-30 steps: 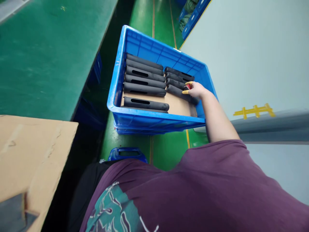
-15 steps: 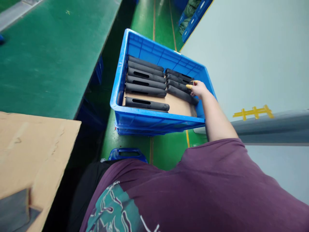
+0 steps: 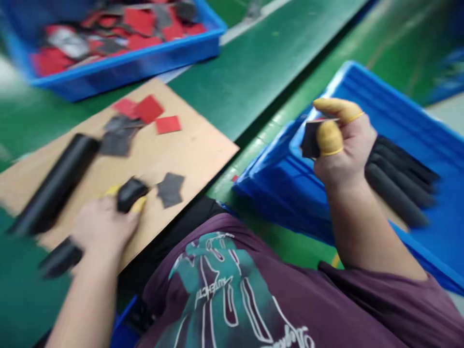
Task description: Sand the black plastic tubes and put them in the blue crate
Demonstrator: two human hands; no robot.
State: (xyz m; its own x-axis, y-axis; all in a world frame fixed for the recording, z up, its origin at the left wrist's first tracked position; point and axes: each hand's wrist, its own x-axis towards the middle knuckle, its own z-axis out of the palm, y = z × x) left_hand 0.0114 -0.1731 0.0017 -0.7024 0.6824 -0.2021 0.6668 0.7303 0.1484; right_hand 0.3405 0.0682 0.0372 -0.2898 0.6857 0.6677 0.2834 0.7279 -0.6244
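My right hand, with yellow finger covers on thumb and forefinger, pinches a small dark square pad with a reddish edge, above the near left rim of the blue crate. Over the cardboard, my left hand is wrapped around a black tube, whose end shows between its yellow-covered fingers. Another black tube lies diagonally to the left of that hand. Grey square pieces lie to its right. Farther back are more grey pieces and several red squares. Motion blurs the left hand.
At right, the deep blue crate holds several black tubes. A blue bin of red and grey pieces stands on the green table. Cardboard covers the near table edge, and a gap separates table and crate.
My view has swung left to the table. My right hand has come away from the tubes in the crate, and the square pad now shows in it. My left hand has come into view holding a tube.
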